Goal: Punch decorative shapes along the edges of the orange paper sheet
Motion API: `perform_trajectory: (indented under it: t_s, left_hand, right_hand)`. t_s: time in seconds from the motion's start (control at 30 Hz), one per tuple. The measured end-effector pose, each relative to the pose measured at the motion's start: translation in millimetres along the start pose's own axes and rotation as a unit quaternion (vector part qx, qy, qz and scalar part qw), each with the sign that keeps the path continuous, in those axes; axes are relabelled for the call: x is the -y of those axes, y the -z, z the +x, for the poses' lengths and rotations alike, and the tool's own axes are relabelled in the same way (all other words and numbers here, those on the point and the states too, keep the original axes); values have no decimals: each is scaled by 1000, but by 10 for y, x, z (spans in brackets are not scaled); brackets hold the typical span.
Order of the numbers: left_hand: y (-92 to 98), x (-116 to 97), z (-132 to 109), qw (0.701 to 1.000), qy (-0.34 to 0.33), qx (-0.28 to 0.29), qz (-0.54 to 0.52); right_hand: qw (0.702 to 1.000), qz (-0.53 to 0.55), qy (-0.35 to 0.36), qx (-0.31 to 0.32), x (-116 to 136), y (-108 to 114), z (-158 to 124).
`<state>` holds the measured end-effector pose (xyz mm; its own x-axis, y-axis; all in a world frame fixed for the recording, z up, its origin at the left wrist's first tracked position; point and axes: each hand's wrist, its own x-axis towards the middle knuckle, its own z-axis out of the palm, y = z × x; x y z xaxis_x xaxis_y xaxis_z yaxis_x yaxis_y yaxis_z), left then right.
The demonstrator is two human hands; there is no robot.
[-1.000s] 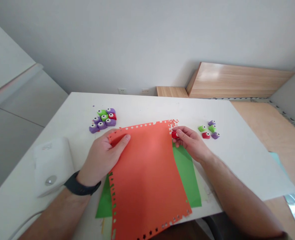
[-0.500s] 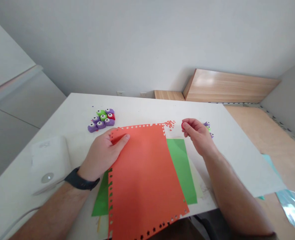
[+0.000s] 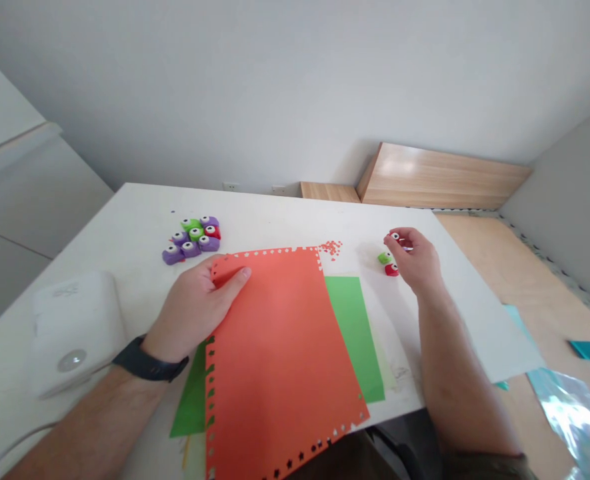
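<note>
My left hand (image 3: 195, 293) pinches the upper left corner of an orange sheet of paper (image 3: 279, 340), thumb on top. Small shaped holes, some of them stars, run along the sheet's edges. Beneath it lies a green sheet (image 3: 351, 320). At the right, my right hand (image 3: 417, 257) is closed around a small red craft paper punch (image 3: 393, 237) with a white, eye-like top. Just below that hand stand a green punch (image 3: 385, 257) and another red punch (image 3: 391, 269); the hand partly hides what lies behind it.
Several purple, green and red punches (image 3: 191, 249) cluster at the back left. Tiny orange paper cutouts (image 3: 331, 249) lie past the sheet's top right corner. A white device (image 3: 79, 333) with a cable sits at the left of the white table (image 3: 275, 223).
My right hand has moved right and slightly up to the right-hand punches, still holding the red punch. The view has shifted somewhat; my left hand keeps its grip on the orange sheet.
</note>
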<state>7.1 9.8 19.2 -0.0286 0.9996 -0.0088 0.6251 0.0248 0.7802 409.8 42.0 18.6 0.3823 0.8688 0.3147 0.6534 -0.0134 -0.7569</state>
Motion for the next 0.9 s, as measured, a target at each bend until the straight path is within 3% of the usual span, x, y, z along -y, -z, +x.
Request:
perform_trajectory:
  t_s: [0.1, 0.2, 0.4, 0.9]
  left_hand:
    - [1, 2, 9, 1000, -10, 11, -3]
    - [1, 7, 17, 1000, -14, 13, -3]
    - [-9, 9, 26, 1000, -4, -2, 3]
    - [-26, 5, 46, 999, 13, 6, 32]
  right_hand:
    - [992, 100, -41, 71, 95, -10, -53]
    - [962, 222, -57, 149, 240, -32, -143]
    - [915, 332, -61, 222, 428, -78, -307]
    - [901, 361, -49, 234, 473, -66, -354]
